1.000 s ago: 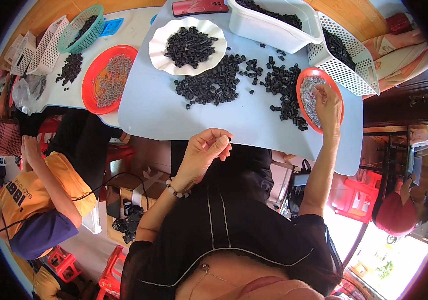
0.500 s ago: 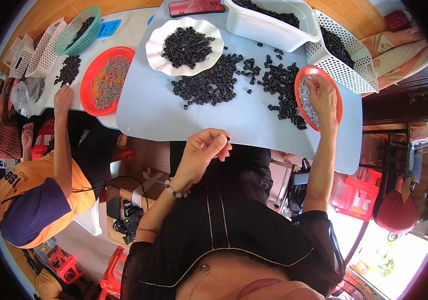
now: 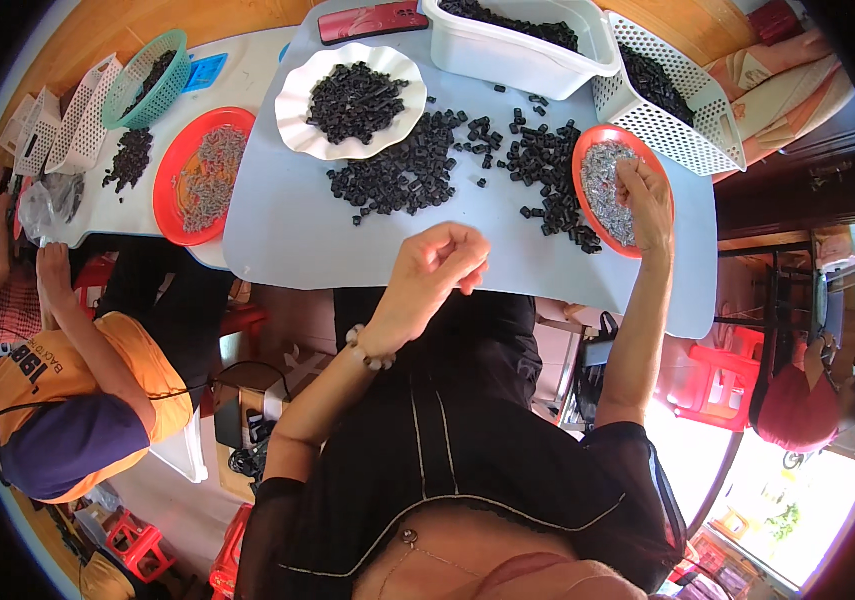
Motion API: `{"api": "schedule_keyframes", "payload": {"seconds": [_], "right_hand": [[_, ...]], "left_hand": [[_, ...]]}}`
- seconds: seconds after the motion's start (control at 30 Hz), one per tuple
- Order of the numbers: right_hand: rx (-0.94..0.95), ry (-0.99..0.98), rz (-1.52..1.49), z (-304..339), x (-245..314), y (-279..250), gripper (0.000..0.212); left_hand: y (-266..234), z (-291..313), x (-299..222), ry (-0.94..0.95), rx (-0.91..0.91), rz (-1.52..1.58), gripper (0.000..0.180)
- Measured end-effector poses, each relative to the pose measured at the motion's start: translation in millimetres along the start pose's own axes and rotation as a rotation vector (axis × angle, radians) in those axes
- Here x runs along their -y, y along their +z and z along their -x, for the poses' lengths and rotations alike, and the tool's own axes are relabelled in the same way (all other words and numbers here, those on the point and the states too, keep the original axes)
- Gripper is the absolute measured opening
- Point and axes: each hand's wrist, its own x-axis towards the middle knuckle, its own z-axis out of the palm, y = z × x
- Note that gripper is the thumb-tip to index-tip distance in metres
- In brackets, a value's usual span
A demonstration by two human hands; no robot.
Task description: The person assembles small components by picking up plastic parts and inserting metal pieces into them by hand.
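My left hand (image 3: 440,272) is raised over the near edge of the table, its fingers curled in and the thumb against them. Whatever it may hold is hidden. At the right, the fingertips of my right hand (image 3: 646,200) are pinched together over an orange-red plate (image 3: 666,212) of small silvery metal pieces (image 3: 603,190); I cannot see what is between them. Beyond my left hand lies a loose pile of small black plastic parts (image 3: 398,178). More black parts (image 3: 543,165) are scattered beside the plate.
A white scalloped dish (image 3: 293,100) of black parts stands behind the pile. A white tub (image 3: 518,68) and a perforated white basket (image 3: 688,140) hold more. A phone (image 3: 373,22) lies at the back. Left, a co-worker (image 3: 78,400) sits by another red plate (image 3: 168,205).
My left hand has risen toward the table and turned; the black part earlier visible at its fingertips is out of sight. My right hand stays at the plate. The co-worker's arm has drawn back.
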Motion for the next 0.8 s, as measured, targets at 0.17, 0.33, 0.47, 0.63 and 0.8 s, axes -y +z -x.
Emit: {"api": "schedule_keyframes", "payload": {"seconds": [0.17, 0.33, 0.47, 0.63, 0.8], "right_hand": [[0.046, 0.053, -0.338, 12, -3, 2, 0.025], [0.120, 0.041, -0.559, 23, 0, -1, 0.022], [0.162, 0.035, -0.586, 27, -2, -5, 0.022], [0.147, 0.069, -0.565, 29, 1, -10, 0.022], [0.149, 0.082, -0.543, 29, -1, -15, 0.024]], "left_hand": [[41, -73, 6, 0.298, 0.058, -0.283, 0.013], [79, -122, -2, 0.438, 0.072, -0.604, 0.017], [98, -139, -2, 0.478, 0.116, -0.672, 0.017], [109, -145, 3, 0.592, 0.168, -0.773, 0.015], [114, -152, 7, 0.756, 0.170, -0.880, 0.010]]}}
